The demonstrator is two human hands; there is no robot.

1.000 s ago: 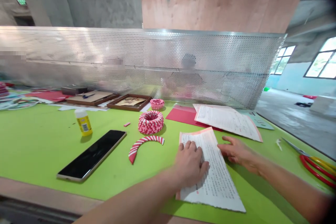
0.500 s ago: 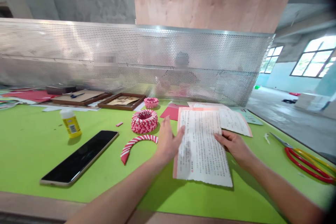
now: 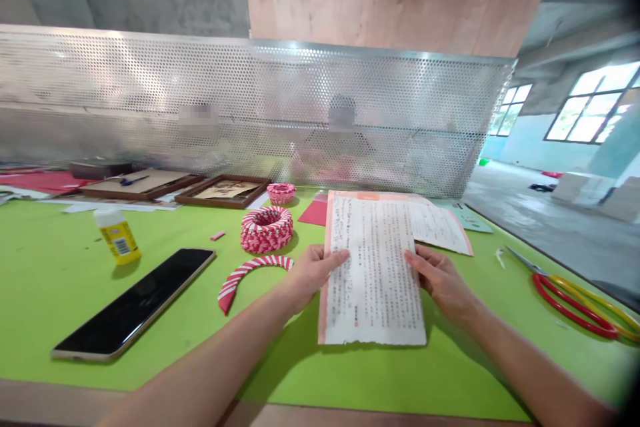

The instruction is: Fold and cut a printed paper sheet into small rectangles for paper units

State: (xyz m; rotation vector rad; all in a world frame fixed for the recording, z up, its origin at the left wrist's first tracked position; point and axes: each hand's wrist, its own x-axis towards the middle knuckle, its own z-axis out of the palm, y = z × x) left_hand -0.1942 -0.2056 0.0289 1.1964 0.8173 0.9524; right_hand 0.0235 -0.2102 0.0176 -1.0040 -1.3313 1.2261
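Observation:
Between my two hands a printed sheet of paper (image 3: 375, 280) is held up over the green table, its lower edge ragged. My left hand (image 3: 314, 272) pinches the left side of the sheet, thumb in front and fingers behind. At the right side my right hand (image 3: 440, 275) grips it the same way. Left of my left hand lies a curved strip of folded red-and-white paper pieces (image 3: 253, 271). Just behind that strip is a round red-and-white folded-paper ring (image 3: 267, 229), and a smaller pink one (image 3: 281, 193) stands farther back.
Scissors (image 3: 575, 307) with red and yellow handles lie right. A phone (image 3: 135, 303) and a glue stick (image 3: 118, 237) are on the left. Red paper (image 3: 313, 212) and another printed sheet (image 3: 445, 228) lie behind. Wooden frames (image 3: 225, 191) stand before a perforated metal panel (image 3: 225, 100).
My left hand, open beside the paper before, has closed on its left edge. The sheet now faces me more squarely. The whole view has shifted slightly.

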